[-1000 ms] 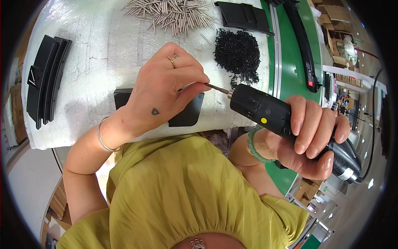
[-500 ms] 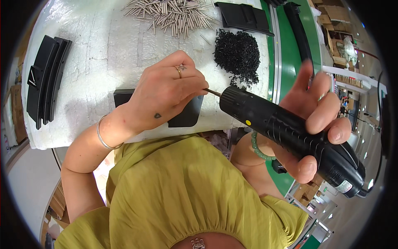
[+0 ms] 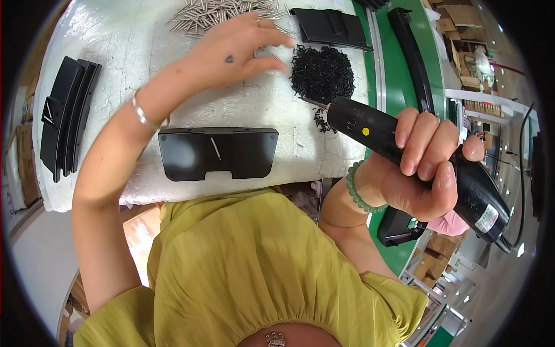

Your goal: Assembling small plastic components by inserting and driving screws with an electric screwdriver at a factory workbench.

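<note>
My right hand [image 3: 421,147] is wrapped round a black electric screwdriver [image 3: 361,118], its bit pointing left over the near edge of the black screw pile [image 3: 322,72]. My left hand [image 3: 240,49] reaches over the table with thumb and forefinger apart, toward the left side of those screws; I see nothing between the fingertips. Partly behind this hand lies a heap of silvery metal pins [image 3: 202,14]. Close to my body a black plastic part [image 3: 254,153] lies flat, with one metal pin [image 3: 215,147] on its middle.
The table bears a white, wrapped cover [image 3: 133,75]. Stacked curved black parts [image 3: 69,115] stand at the left, and another black part [image 3: 332,28] lies at the far right. On the green surface [image 3: 399,63] beyond rests a long black piece [image 3: 413,58]. A cord hangs from the screwdriver.
My left hand has left the screwdriver's bit and moved away from me toward the screws, uncovering the black part. The right fingers have closed round the screwdriver, which has shifted slightly right and away.
</note>
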The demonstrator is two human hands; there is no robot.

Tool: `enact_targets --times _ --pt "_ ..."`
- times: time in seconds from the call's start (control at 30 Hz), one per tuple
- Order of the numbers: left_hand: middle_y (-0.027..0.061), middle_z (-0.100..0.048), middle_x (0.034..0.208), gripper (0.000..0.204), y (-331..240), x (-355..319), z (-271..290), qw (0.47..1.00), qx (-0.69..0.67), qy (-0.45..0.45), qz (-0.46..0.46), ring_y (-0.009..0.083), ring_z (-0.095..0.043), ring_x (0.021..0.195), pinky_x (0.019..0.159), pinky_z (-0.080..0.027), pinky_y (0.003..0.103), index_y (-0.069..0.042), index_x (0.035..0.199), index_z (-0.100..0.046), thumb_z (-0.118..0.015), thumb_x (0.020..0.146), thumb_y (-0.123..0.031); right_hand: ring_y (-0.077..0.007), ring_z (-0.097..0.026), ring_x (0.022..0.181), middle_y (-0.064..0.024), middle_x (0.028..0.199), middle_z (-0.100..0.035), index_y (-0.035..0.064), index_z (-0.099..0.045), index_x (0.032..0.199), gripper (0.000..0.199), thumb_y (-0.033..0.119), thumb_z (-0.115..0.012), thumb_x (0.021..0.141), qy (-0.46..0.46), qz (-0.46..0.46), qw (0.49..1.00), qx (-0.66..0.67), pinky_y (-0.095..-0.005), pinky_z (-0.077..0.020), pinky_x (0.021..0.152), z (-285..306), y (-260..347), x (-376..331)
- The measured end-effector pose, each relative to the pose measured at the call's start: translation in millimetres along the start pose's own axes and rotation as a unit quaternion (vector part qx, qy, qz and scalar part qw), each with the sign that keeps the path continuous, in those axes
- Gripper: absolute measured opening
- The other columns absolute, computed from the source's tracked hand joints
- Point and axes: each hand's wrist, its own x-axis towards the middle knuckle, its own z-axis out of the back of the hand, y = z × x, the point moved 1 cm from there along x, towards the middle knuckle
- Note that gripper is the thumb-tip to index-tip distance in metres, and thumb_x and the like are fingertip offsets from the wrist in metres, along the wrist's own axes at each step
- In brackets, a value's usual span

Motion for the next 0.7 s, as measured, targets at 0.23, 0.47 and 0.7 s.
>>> enact_targets --times 0.23,0.47,0.7 --pt "0.0040 -0.062 0.085 0.010 6 13 -20 0.981 0.149 0.101 -0.075 0.0224 -0.055 0.091 0.082 -0.046 0.034 -0.007 0.085 -0.066 -0.062 0.080 -0.015 -0.0107 -0.043 0.050 0.0019 0.062 -0.045 0.0096 -0.048 0.113 0.034 0.011 -0.050 0.080 0.011 -0.008 0.999 0.033 -0.0288 -0.0371 0.056 -3 2 -7" --pt "0.0036 -0.062 0.077 0.010 -56 -56 39 0.998 0.023 -0.020 0.061 0.0227 -0.056 0.077 0.067 -0.048 0.034 -0.007 0.079 -0.065 -0.070 0.070 -0.004 -0.0067 -0.045 0.051 0.0054 0.061 -0.048 0.0104 -0.051 0.106 0.028 0.016 -0.058 0.080 0.032 -0.039 0.999 0.017 -0.0238 -0.0360 0.056 -28 7 -22" --pt "0.0022 -0.060 0.077 0.021 -95 -113 43 0.983 0.006 -0.074 0.167 0.0227 -0.056 0.077 0.062 -0.048 0.031 -0.007 0.079 -0.066 -0.073 0.061 0.000 -0.0065 -0.048 0.047 0.0056 0.059 -0.051 0.0152 -0.046 0.105 0.030 0.014 -0.063 0.081 0.106 -0.049 0.990 0.083 -0.0218 -0.0414 0.053 -46 -20 -36"
